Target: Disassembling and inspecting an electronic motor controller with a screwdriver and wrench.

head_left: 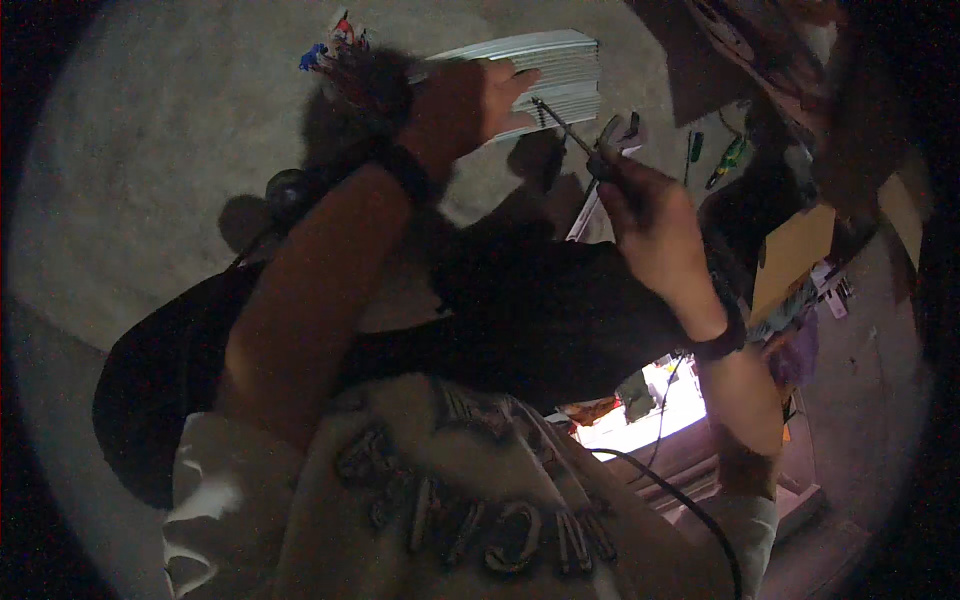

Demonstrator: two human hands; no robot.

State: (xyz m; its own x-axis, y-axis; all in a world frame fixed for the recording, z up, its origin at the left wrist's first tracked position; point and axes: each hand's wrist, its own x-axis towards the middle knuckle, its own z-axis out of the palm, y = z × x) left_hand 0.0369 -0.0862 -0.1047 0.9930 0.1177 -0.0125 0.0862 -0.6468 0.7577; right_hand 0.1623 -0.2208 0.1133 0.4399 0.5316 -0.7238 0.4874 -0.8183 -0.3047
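Note:
My left hand (470,105) reaches forward with fingers spread and lies flat against a light ribbed metal panel (565,70) on the grey floor. My right hand (650,215) is closed around the dark handle of a screwdriver (575,130), whose thin shaft points up-left toward the panel and the fingers of my left hand. A dark band sits on each wrist. My dark-clothed lap fills the middle of the view under both arms.
A bunch of coloured wires (335,50) lies left of the panel. Green-handled tools (725,160) and brown cardboard pieces (790,255) sit at the right. A bright lit opening (645,415) and a black cable (690,510) are at lower right. Grey floor (160,180) spreads left.

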